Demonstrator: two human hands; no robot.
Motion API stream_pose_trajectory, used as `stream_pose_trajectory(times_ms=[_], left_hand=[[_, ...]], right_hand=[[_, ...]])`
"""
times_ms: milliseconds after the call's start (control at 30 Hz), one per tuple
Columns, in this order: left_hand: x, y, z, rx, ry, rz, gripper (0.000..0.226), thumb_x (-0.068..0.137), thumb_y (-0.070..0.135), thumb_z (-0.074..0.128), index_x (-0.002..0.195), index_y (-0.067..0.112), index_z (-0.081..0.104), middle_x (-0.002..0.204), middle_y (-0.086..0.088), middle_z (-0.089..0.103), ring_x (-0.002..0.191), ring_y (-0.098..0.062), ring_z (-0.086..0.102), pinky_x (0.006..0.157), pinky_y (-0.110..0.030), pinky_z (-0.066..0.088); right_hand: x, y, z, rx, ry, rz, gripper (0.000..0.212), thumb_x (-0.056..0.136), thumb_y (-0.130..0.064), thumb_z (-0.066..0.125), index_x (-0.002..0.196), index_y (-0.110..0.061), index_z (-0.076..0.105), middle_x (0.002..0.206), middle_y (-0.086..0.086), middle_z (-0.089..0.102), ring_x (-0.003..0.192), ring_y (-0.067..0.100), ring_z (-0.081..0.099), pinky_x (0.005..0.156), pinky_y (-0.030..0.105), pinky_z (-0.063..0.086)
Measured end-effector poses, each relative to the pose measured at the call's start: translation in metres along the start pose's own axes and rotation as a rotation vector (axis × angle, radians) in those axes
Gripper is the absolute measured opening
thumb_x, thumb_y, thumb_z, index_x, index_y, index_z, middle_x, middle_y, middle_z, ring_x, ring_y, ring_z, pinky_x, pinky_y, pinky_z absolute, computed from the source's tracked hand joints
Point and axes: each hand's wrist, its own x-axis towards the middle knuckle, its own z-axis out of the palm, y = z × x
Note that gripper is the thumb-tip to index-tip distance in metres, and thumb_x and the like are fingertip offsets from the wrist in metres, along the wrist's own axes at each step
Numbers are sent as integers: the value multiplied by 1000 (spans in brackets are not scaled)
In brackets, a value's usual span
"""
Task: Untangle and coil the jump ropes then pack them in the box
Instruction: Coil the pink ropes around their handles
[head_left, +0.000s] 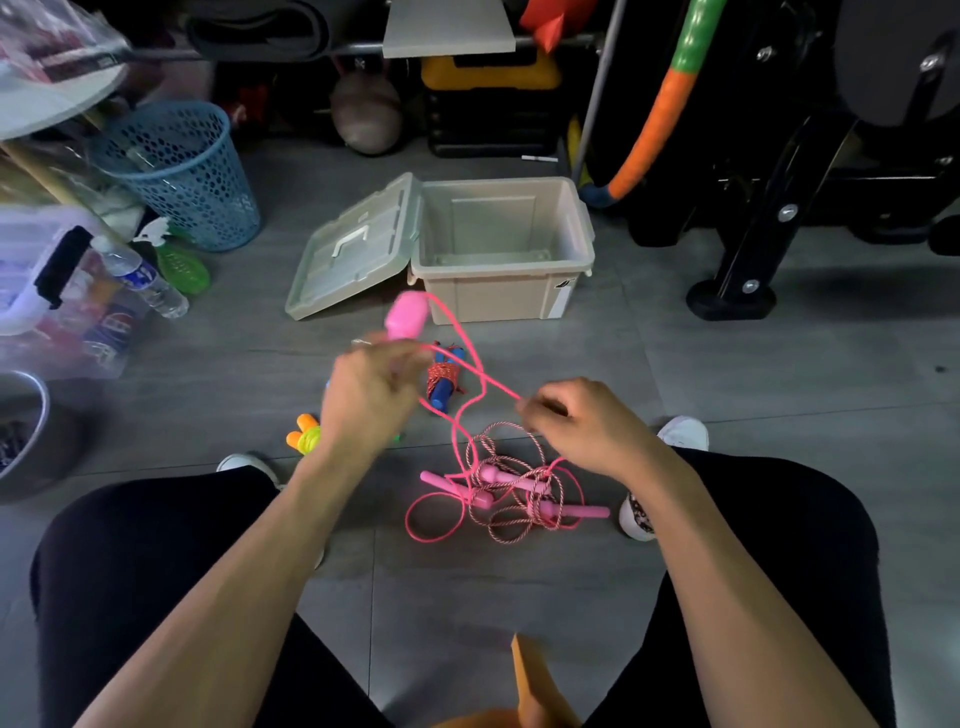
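The pink jump rope (470, 364) runs from its pink handle (408, 314), which my left hand (371, 400) grips with curled fingers, across to my right hand (576, 421), which pinches the cord; from there it drops into the tangle (511, 493) on the floor between my feet, knotted with a twisted pink-and-white rope and other pink handles. The box (504, 249) stands open just beyond, its lid (353, 247) leaning at its left side, nothing in it that I can see. A coiled blue-handled rope (444, 376) lies on the floor near my left hand, and an orange-handled one (304, 436) closer to my knee. I judge the step to be freeing this cord; I would keep the handle firm, feed the cord loosely through the right fingers rather than haul, and lift loops off the twisted rope one at a time; pulling hard would likely tighten the knot.
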Motion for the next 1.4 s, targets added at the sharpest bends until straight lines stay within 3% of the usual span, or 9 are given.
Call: stream_pose_trajectory(times_ms=[67, 167, 300, 500, 767, 900, 1000, 1200, 1400], left_hand=[[9, -17, -6, 79, 30, -217, 15, 90, 22, 62, 91, 16, 76, 86, -14, 66, 75, -37, 61, 66, -39, 51], [3, -33, -2, 365, -371, -476, 23, 90, 23, 55, 102, 16, 73, 99, -13, 70, 87, -31, 65, 75, -36, 53], [-18, -13, 18, 305, -652, -205, 20, 89, 24, 63, 107, 19, 70, 101, -5, 65, 92, -24, 60, 74, -30, 46], [-20, 17, 21, -28, -403, 249, 22, 91, 37, 61, 99, 21, 75, 90, -2, 64, 80, -23, 61, 71, -38, 50], [9, -11, -3, 56, 73, -156, 12, 89, 21, 65, 89, 18, 77, 81, -10, 66, 73, -30, 59, 64, -27, 41], [4, -31, -2, 367, -475, -421, 19, 90, 23, 59, 101, 16, 72, 100, -13, 70, 93, -32, 65, 79, -34, 52], [-10, -15, 12, 362, -675, -240, 27, 89, 32, 64, 113, 19, 68, 115, -5, 66, 105, -24, 60, 81, -23, 43], [-21, 22, 21, -84, -445, 198, 19, 88, 29, 67, 94, 13, 76, 88, -6, 66, 78, -25, 62, 72, -36, 49], [2, 6, 3, -119, 3, 30, 12, 86, 19, 66, 88, 16, 77, 81, 1, 66, 72, -8, 55, 69, -10, 40]], right_hand=[[-2, 5, -8, -33, -20, 69, 33, 93, -36, 52, 75, -11, 64, 51, -6, 54, 45, 5, 40, 48, 28, 32], [-6, -1, -14, -9, 17, 17, 24, 92, -25, 52, 75, -19, 67, 45, -14, 51, 42, 7, 41, 44, 24, 31], [-7, -15, -9, 42, 79, -126, 22, 94, -20, 53, 80, -22, 69, 67, 1, 66, 60, 20, 56, 60, 35, 43], [0, -14, 4, -14, 4, -143, 28, 96, -25, 55, 68, -28, 60, 55, -7, 53, 53, 11, 46, 55, 32, 38], [-4, 5, -10, -108, -24, 91, 39, 94, -36, 50, 75, -5, 63, 69, 13, 63, 70, 31, 57, 63, 38, 47], [-11, 2, -14, 9, 57, -21, 28, 95, -25, 54, 74, -10, 65, 49, -8, 49, 48, 8, 42, 50, 24, 33], [-13, -8, -9, 85, 84, -154, 25, 96, -22, 55, 76, -13, 67, 52, -3, 51, 47, 10, 38, 49, 25, 31], [-5, -15, 5, 52, 76, -208, 35, 96, -23, 53, 61, -22, 51, 51, 0, 44, 50, 11, 36, 51, 30, 32], [-7, 0, -1, 24, 45, -70, 38, 92, -40, 54, 65, -13, 57, 52, 1, 50, 47, 10, 39, 47, 29, 33]])
